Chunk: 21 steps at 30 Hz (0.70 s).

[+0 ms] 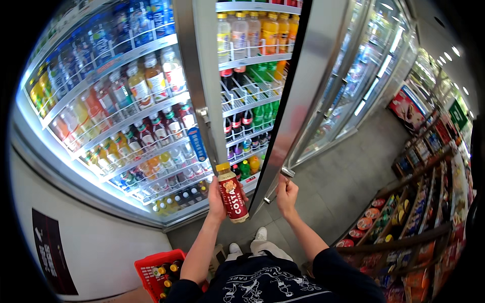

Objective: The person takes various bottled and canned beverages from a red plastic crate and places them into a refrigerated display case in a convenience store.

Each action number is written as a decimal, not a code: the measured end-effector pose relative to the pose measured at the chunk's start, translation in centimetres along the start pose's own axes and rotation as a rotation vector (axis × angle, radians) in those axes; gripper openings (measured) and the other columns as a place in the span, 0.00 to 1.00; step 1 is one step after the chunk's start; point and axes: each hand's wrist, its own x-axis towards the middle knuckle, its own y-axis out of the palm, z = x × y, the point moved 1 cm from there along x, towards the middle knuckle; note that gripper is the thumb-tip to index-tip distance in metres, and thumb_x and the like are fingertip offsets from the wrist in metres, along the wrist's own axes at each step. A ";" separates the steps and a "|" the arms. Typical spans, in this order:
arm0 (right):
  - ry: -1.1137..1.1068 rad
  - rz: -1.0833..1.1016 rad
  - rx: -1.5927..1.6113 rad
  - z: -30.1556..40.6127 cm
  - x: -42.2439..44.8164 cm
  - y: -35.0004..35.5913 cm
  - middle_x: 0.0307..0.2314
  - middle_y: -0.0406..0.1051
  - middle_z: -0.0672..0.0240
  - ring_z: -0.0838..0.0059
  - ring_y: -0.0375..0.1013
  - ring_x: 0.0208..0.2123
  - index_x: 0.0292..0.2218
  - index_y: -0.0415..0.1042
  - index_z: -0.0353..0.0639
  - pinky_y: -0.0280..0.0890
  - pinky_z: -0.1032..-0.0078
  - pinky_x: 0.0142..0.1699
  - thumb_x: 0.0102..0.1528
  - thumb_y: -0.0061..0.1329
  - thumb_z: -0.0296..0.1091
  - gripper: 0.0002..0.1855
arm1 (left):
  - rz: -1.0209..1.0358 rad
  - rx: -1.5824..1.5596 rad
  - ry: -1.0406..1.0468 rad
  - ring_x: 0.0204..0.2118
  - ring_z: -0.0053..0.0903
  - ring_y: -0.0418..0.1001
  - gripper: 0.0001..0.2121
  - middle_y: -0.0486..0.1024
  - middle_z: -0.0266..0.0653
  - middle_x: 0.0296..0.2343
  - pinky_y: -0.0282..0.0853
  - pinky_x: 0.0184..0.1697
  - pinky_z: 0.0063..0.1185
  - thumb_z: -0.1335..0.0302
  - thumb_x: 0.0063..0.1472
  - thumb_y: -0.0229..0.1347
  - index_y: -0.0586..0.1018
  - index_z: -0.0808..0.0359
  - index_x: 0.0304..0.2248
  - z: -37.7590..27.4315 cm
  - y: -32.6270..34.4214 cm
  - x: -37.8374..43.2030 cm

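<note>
My left hand [216, 199] is closed around a Costa Coffee bottle [233, 197] with a yellow cap and a red label, tilted slightly, cap end away from me. My right hand [287, 193] grips the metal handle [287, 172] of a glass refrigerator door [295, 110], which stands open. Behind that door's opening, wire shelves [250, 102] hold orange, cola and green bottles; part of one shelf shows bare wire lanes. To the left, another lit cooler section [125, 98] behind glass holds rows of bottled drinks.
A red plastic basket [142, 265] with several capped bottles stands at the lower left, beside a white wall panel [98, 246]. Snack shelves [401, 242] curve along the right. More glass cooler doors [352, 91] line the far side of the grey tiled floor [333, 189].
</note>
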 end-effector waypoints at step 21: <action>0.025 -0.614 -0.720 -6.9 -7.6 -32.5 0.30 0.72 0.61 0.64 0.70 0.32 0.34 0.72 0.40 0.65 0.70 0.38 0.52 0.46 0.33 0.08 | 0.399 0.087 -0.458 0.41 0.33 0.72 0.20 0.71 0.45 0.38 0.71 0.44 0.43 0.61 0.64 0.39 0.64 0.68 0.48 12.0 9.0 13.9</action>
